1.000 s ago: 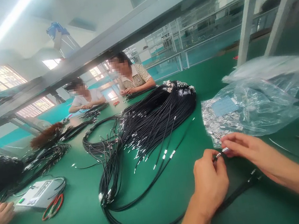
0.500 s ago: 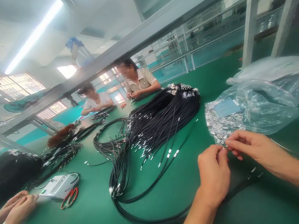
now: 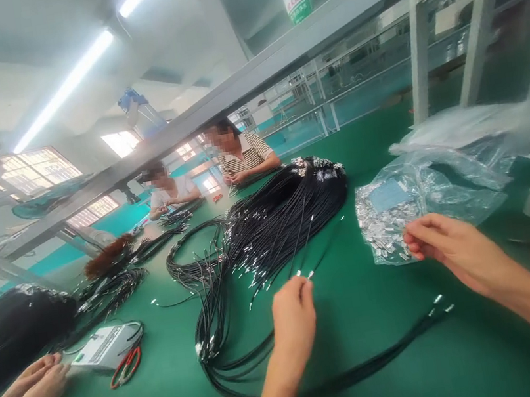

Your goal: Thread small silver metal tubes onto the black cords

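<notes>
Just beside the bundle of black cords [image 3: 278, 223], the left hand [image 3: 290, 317] pinches two metal-tipped cord ends [image 3: 305, 275]; right hand [image 3: 451, 247], fingers curled, touches the clear bag of metal clasps [image 3: 396, 212]. No writing is legible.

The scene is seen from a single head-worn camera, aimed forward and slightly down across the green worktop [image 3: 391, 312]. The hands are caught close at the lower edge, forearms entering from below. The far end of the worktop and an overhead shelf beam [image 3: 275, 64] are taken in by the wide, tilted lens.
</notes>
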Tool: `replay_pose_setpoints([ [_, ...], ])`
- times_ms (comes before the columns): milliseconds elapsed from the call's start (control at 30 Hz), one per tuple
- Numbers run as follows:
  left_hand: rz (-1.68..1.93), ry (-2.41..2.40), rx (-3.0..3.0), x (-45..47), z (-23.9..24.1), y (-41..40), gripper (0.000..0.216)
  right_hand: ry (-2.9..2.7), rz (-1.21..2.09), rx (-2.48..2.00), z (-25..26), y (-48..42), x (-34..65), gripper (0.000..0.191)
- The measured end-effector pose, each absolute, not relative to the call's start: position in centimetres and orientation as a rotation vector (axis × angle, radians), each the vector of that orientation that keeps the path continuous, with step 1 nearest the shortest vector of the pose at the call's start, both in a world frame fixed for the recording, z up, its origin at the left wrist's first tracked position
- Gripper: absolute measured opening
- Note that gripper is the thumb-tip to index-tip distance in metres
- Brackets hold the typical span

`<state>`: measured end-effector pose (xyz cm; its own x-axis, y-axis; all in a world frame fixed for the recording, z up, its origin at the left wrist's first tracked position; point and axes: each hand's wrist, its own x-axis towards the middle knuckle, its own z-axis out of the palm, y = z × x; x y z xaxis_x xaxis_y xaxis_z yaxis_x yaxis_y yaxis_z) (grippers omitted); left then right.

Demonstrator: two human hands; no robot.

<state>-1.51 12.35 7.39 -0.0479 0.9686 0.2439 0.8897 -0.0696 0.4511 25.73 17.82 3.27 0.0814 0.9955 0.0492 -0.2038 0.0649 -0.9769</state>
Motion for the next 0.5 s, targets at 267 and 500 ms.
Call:
replay_pose_setpoints([
  [267,0.465,1.709,2.113,2.5,7.0,10.1,0.012,-1.747,0.368,-1.439,0.0,20.3,28.1,0.031],
  [500,0.262,1.608,1.968,5.5,5.2,8.5,0.006,-1.964,0.089,-1.472,-1.6,20.9,27.0,0.036],
])
